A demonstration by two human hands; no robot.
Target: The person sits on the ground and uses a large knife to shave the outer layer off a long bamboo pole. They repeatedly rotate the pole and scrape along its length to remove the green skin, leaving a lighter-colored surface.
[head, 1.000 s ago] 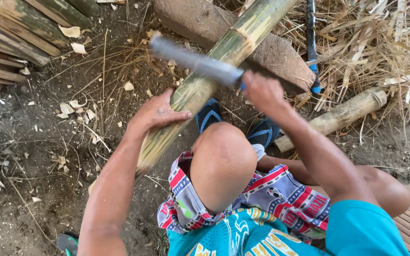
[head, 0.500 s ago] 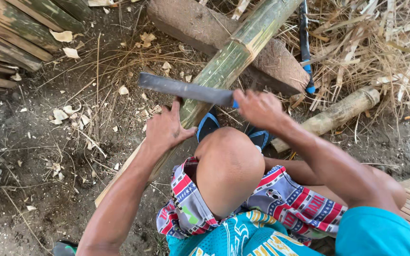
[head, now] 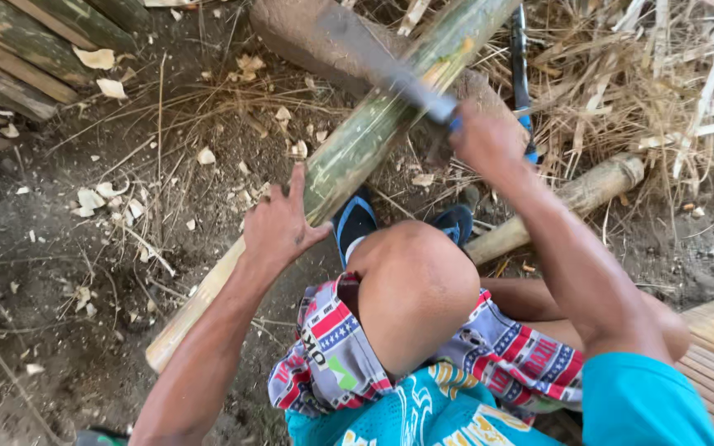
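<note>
Since half a second ago, the knife (head: 382, 70) has been swung from a level pose near the knee up across the bamboo pole (head: 357, 144), its blade now blurred and laid slanting on the pole's upper stretch, over the log (head: 291, 33) beneath. The handle is wrapped tightly by the right hand (head: 485, 144). Lower on the pole, the left hand (head: 278, 227) is pressed flat, fingers spread, steadying rather than gripping. A chopping or shaving stroke is judged to be under way; the next cut calls for the pole to be held firm, with the blade kept well above the left hand.
</note>
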